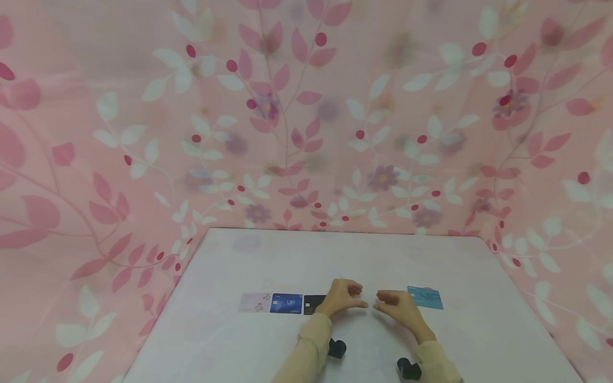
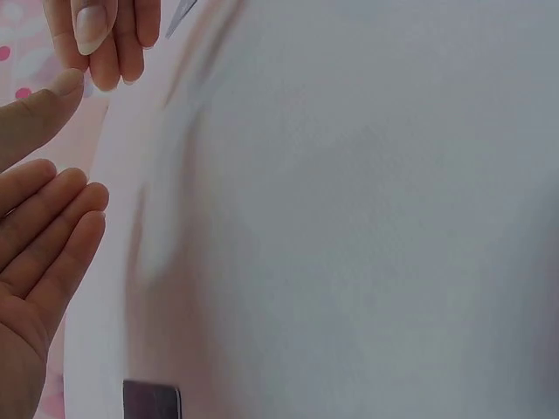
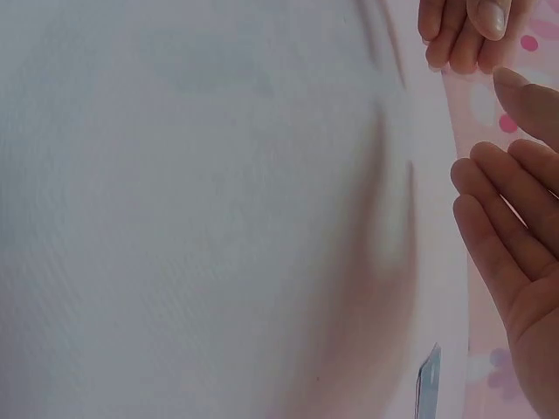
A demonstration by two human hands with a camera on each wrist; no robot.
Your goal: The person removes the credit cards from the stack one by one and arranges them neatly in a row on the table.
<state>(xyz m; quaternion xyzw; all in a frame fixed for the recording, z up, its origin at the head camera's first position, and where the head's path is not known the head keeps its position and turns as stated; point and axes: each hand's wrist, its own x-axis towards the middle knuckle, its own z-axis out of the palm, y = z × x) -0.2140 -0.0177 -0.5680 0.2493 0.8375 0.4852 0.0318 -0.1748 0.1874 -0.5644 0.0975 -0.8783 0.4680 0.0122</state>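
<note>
Nearest, the left sleeve (image 1: 308, 346) and the right sleeve (image 1: 438, 363) are being stretched over the white bench (image 1: 373, 260), and the left wrist camera (image 1: 337, 349) and the right wrist camera (image 1: 409, 368) are being carried beside them. If the wrists were lowered too far, a camera could be knocked against the bench.

Beyond the cuffs, the left hand (image 1: 342, 297) and the right hand (image 1: 401, 308) are being held facing each other, their tips near but apart. The fingers of both are being curved softly, with each thumb standing well away from the rest; nothing is being gripped. Because the gap between the hands is so narrow, thumbs could be bumped together by a slight inward move.

Past the left wrist, a black card (image 1: 313, 304) is being partly covered from view; to its left, a blue VIP card (image 1: 286, 304) and a pale floral card (image 1: 254, 302) are being lined up in 1 row. By a careless sweep of the left hand, the black card could be pushed into the blue 1 and the row skewed. The pale card is being nearly lost against the white bench, so it could be overlooked.

Just behind the right hand, a teal card (image 1: 426, 298) is lying slightly askew; whether it is being touched cannot be told. Being thin and flat, it could be slid rather than lifted.

Farthest, a pink floral curtain (image 1: 306, 133) is being hung.
</note>
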